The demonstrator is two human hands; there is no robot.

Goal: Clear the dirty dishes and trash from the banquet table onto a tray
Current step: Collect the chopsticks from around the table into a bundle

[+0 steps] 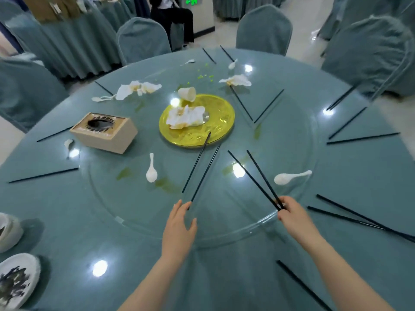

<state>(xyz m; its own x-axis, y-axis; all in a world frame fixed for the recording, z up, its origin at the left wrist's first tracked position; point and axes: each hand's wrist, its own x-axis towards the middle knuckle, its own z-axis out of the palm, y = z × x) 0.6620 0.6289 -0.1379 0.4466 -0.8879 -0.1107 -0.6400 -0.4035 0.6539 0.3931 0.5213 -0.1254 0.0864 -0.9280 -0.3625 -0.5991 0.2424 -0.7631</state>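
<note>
A: What are the hands doing?

B: The right hand (294, 213) pinches the near ends of a pair of black chopsticks (256, 179), whose tips fan out toward the middle of the desk (67, 221). The left hand (179, 225) lies released, fingers straight, fingertips touching the near end of a second chopstick pair (202, 169) lying on the glass turntable (134, 223).

A: Where do those point?

B: One stick of that second pair reaches onto the rim of the gold plate (221, 122) at the centre. On the plate lies a crumpled napkin (186, 116), and a tipped paper cup (187, 93) rests at its far edge.

A: And around that?

B: A white soup spoon (151, 171) lies left of the second pair, another soup spoon (289, 177) right of the held pair. A wooden tissue box (104, 132) sits left of the plate. Farther off are more soiled napkins (137, 88), a further napkin (237, 80) to the right, and green crumbs (205, 76) between them.

A: The edges?

B: Single black chopsticks (361, 138) lie scattered round the desk's rim. At the near left edge are a dirty white plate (16, 281) and part of a white bowl (7, 232). Covered chairs (263, 30) ring the desk, and a seated person (177, 16) in dark clothes shows beyond.
</note>
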